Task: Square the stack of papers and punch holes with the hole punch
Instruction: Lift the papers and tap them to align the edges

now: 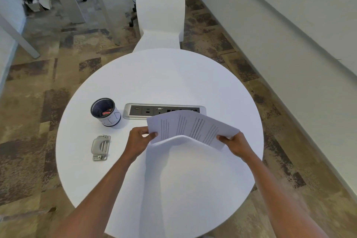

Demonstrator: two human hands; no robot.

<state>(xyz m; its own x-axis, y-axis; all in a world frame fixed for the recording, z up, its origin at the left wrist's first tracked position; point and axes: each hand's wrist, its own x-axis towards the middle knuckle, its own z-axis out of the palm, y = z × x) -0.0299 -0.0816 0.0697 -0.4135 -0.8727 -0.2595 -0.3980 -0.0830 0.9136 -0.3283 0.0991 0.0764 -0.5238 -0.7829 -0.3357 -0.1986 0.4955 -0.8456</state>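
Note:
A stack of printed white papers (190, 128) is held in the air above the round white table (168, 75), bowed upward in the middle. My left hand (140, 140) grips its left edge and my right hand (234, 144) grips its right edge. The sheets look fanned and uneven along the far edge. A silver metal hole punch (100, 148) lies flat on the table to the left of my left hand, untouched.
A mesh pen cup (105, 112) with a white band stands behind the hole punch. A recessed power and data outlet strip (164, 110) sits mid-table, partly hidden by the papers. A white chair (161, 15) stands beyond the table's far edge.

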